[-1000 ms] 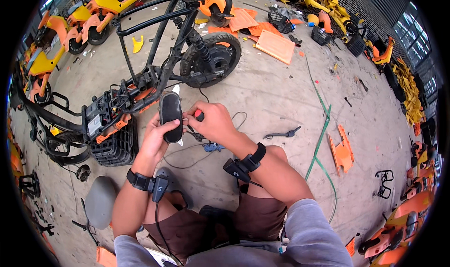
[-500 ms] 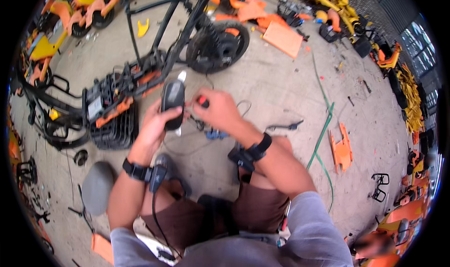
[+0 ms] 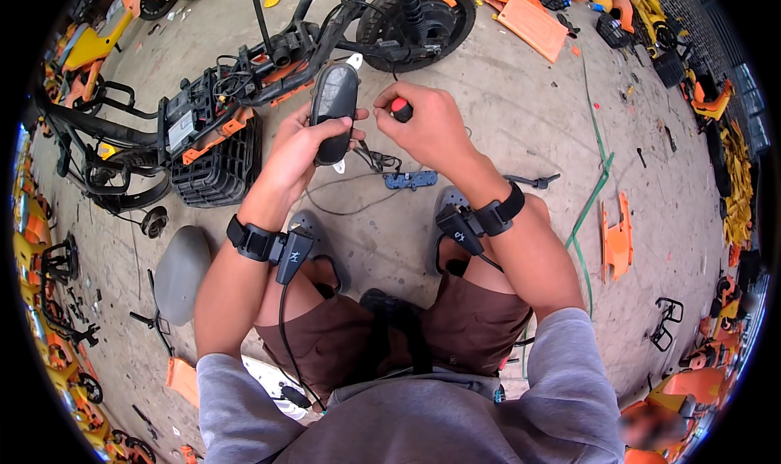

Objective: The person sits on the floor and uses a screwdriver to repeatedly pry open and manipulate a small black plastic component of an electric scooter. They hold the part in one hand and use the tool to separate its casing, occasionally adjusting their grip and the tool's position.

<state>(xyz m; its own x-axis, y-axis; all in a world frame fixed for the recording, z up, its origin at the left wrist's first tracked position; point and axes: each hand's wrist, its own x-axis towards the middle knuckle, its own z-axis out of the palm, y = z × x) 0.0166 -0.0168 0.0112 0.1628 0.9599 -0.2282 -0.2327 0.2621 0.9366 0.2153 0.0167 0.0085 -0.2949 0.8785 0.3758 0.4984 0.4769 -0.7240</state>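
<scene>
My left hand (image 3: 294, 146) is closed around a long, rounded dark housing (image 3: 335, 110) with a pale tab at each end, its thumb pressed across the front. Just right of it, my right hand (image 3: 425, 118) has its fingers curled round a short black handle with a red end (image 3: 400, 110), which looks like a screwdriver; its shaft is hidden. A small gap separates the right fingertips from the housing. Below the hands, a blue board-like part (image 3: 411, 179) lies on the floor beside thin dark wires (image 3: 374, 159).
A stripped black scooter frame (image 3: 277, 53) with a wheel (image 3: 419, 28) stands ahead and left. Near my left arm sits a grey seat (image 3: 182, 275). Green strap (image 3: 584, 207) and orange panels (image 3: 618, 240) lie right. Piled yellow and orange parts line the edges.
The head view has shifted, so the scene sits differently in it. My right fingers are slightly farther from the housing. Both hands keep their holds.
</scene>
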